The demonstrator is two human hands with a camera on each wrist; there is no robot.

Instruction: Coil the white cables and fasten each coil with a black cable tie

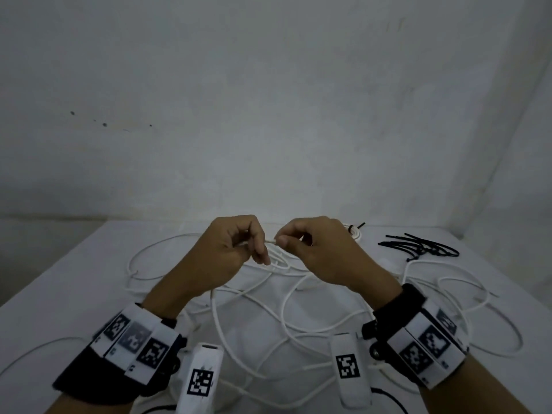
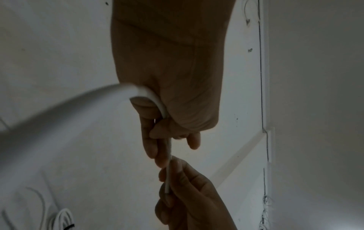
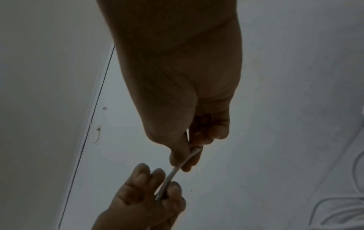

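Both hands are raised above the white table (image 1: 59, 294), holding one white cable (image 1: 270, 241) between them. My left hand (image 1: 239, 243) curls its fingers round the cable (image 2: 169, 149), which loops back past the palm. My right hand (image 1: 294, 239) pinches the cable's end (image 3: 192, 155) between thumb and fingers. Loose white cables (image 1: 254, 309) lie tangled on the table below. A bundle of black cable ties (image 1: 421, 246) lies at the back right.
A coiled white cable with a black tie (image 1: 354, 230) sits behind my right hand, also at the lower left of the left wrist view (image 2: 63, 221). White walls (image 1: 268, 100) close in the table at the back and right.
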